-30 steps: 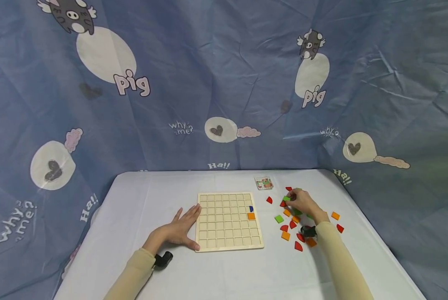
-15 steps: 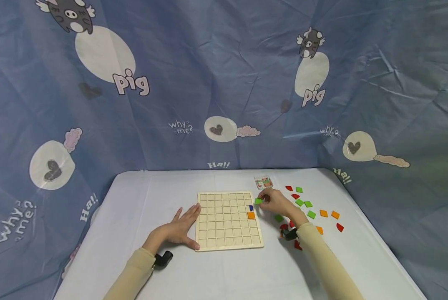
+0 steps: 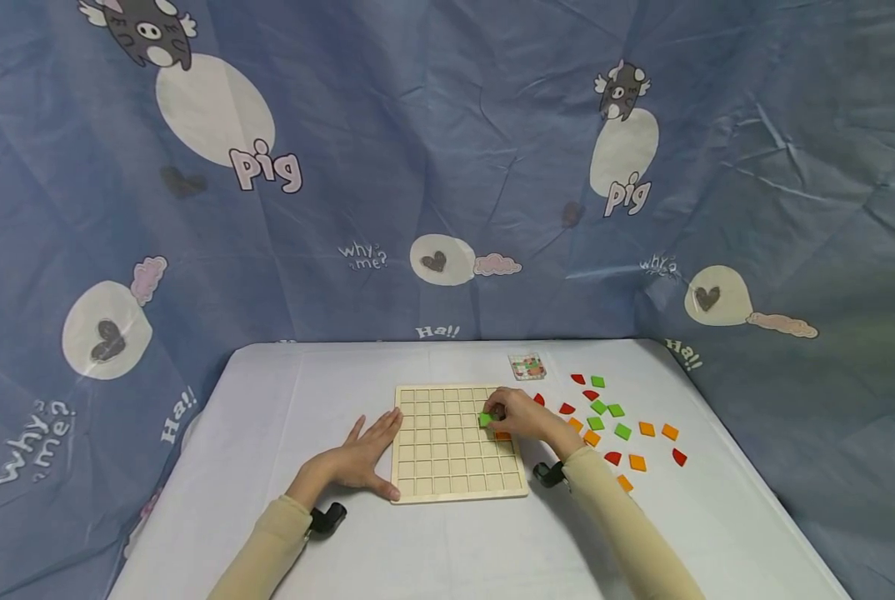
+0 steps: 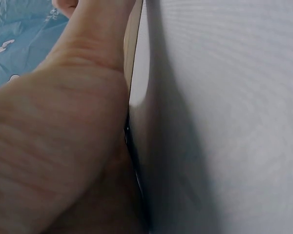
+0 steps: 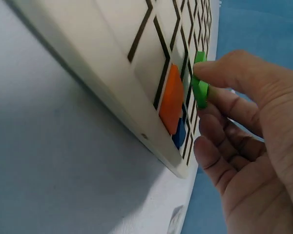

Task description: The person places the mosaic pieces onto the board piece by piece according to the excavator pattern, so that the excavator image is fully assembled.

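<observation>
A pale wooden board (image 3: 455, 475) with a grid of square recesses lies flat mid-table. My left hand (image 3: 356, 463) rests along its left edge, fingers spread and the thumb at the near corner. Between thumb and finger, my right hand (image 3: 524, 416) pinches a green square tile (image 5: 200, 87) over the board's right side. Below it, an orange square tile (image 5: 172, 100) sits in a cell at the right edge. Beside that lies a blue piece (image 5: 179, 134), hidden by the hand in the head view. The left wrist view shows mostly the heel of the left hand.
Right of the board, loose green tiles (image 3: 622, 432), orange tiles (image 3: 637, 462) and red quarter-round pieces (image 3: 679, 457) lie scattered on the white table (image 3: 447, 550). A small printed card (image 3: 527, 367) lies behind the board. A patterned blue curtain (image 3: 447, 183) hangs beyond the table.
My right hand has picked up a green tile among the loose pieces and carried it left over the board. The left hand has stayed in place.
</observation>
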